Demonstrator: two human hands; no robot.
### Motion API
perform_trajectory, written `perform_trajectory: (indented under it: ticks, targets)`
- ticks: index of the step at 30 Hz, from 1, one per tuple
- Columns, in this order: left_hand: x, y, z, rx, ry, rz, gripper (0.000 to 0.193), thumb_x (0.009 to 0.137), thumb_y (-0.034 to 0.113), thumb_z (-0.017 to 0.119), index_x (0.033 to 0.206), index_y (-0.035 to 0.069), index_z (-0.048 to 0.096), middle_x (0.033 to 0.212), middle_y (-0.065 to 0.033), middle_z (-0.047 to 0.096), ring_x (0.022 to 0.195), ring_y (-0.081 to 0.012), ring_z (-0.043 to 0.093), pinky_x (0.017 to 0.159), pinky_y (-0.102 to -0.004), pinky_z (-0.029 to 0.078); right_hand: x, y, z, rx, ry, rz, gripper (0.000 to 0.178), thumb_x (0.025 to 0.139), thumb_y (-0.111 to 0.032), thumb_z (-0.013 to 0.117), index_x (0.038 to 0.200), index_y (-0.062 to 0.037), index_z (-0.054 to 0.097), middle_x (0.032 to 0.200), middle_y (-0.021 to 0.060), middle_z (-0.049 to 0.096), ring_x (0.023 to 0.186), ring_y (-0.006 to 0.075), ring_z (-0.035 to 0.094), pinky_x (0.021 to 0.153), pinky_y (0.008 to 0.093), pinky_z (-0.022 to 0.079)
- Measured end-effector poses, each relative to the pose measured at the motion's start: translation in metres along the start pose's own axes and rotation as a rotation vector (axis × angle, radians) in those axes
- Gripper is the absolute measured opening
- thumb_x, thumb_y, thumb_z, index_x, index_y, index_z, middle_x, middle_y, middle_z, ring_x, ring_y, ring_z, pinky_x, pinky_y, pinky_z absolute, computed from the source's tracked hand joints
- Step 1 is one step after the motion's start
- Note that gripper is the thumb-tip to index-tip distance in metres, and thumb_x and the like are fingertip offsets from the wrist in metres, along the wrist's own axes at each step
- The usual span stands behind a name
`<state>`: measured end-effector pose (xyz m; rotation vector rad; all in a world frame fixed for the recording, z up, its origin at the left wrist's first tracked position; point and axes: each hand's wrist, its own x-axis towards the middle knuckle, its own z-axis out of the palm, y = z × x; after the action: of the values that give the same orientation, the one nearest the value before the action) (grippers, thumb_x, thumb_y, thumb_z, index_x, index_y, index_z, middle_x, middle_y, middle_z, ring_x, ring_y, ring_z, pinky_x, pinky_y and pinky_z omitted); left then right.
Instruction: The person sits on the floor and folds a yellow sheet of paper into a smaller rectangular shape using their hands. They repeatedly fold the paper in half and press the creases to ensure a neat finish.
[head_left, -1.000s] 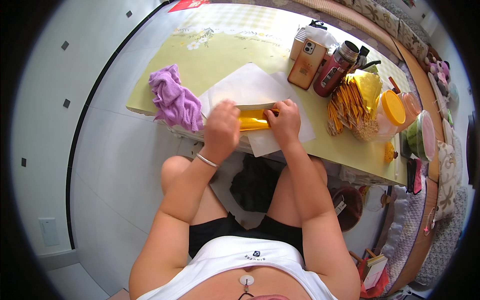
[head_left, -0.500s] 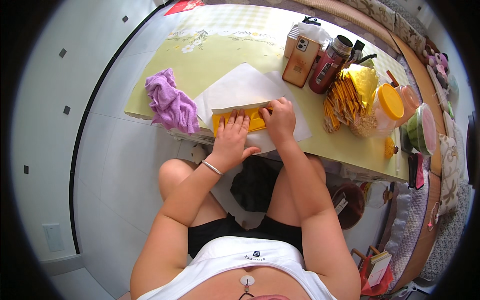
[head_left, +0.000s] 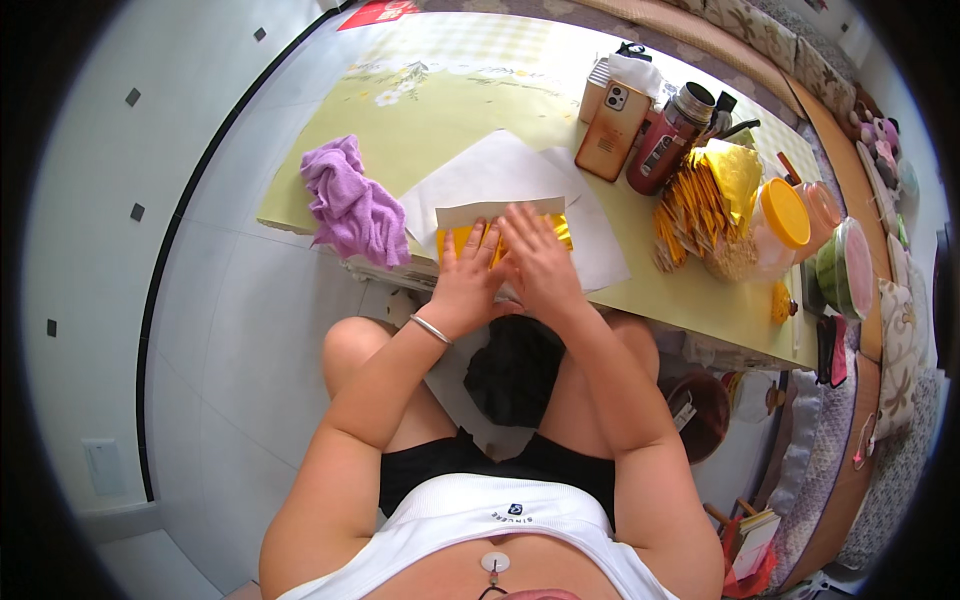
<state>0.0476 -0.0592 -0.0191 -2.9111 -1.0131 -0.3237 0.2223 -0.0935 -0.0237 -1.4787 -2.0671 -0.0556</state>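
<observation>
- Right hand (head_left: 546,266) has shifted inward along the gold foil (head_left: 563,232).
- Left hand (head_left: 467,286), right hand: fingers extended, laid flat on the foil.
- White paper (head_left: 490,166): beneath the foil.

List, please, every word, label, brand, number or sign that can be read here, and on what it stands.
I locate text without copying its wording.
White top: a short line of dark letters with a small emblem.
Red sheet, upper left: pale characters, unclear.
Phone, back: marks too small to read.
Dark red flask: pale marks, too small.
Table cover: faint script near the flowers, too blurred.
Gold sheet: no text visible.
</observation>
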Motion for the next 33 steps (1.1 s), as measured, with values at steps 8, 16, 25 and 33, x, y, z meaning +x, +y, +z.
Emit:
perform_trajectory:
  ticks: [8, 16, 25, 33]
  targets:
    - [-0.016, -0.025, 0.002, -0.057, -0.039, -0.043, 0.105, 0.080, 0.068, 0.064, 0.160, 0.013, 0.023, 0.167, -0.0136, 0.014, 0.154, -0.0336, 0.013, 0.119, -0.0633, 0.006, -0.037, 0.018, -0.022, -0.211, -0.245, 0.224, 0.082, 0.096, -0.057, 0.051, 0.153, -0.0009, 0.034, 0.161, 0.0156, 0.032, 0.151, 0.0286, 0.027, 0.123, 0.0426, 0.019]
    - [-0.015, -0.036, -0.011, 0.030, -0.099, -0.222, 0.095, 0.089, 0.073, 0.047, 0.160, 0.016, 0.021, 0.168, -0.0114, 0.011, 0.155, -0.0339, 0.000, 0.119, -0.0633, -0.004, -0.019, 0.017, -0.051, -0.292, -0.212, 0.148, 0.041, 0.091, -0.017, 0.058, 0.129, -0.0027, 0.060, 0.141, 0.0129, 0.057, 0.133, 0.0270, 0.052, 0.112, 0.0489, 0.038]
    - [0.013, -0.018, -0.015, -0.053, 0.365, -0.039, 0.031, 0.082, 0.019, 0.071, 0.112, 0.010, 0.072, 0.121, -0.0137, 0.063, 0.122, -0.0338, 0.053, 0.102, -0.0517, 0.040, -0.009, 0.013, -0.032, -0.298, 0.159, 0.087, 0.002, 0.082, -0.009, 0.060, 0.082, -0.0089, 0.063, 0.085, 0.0074, 0.062, 0.095, 0.0266, 0.063, 0.092, 0.0424, 0.049]
    - [0.016, -0.002, -0.008, -0.518, 0.494, -0.132, 0.008, 0.080, 0.010, 0.074, 0.080, 0.002, 0.072, 0.088, -0.0109, 0.065, 0.078, -0.0272, 0.064, 0.070, -0.0383, 0.052, -0.009, 0.005, -0.025, 0.299, 0.174, 0.318, 0.011, 0.082, -0.015, 0.073, 0.087, -0.0064, 0.069, 0.085, 0.0106, 0.068, 0.085, 0.0290, 0.064, 0.076, 0.0398, 0.050]
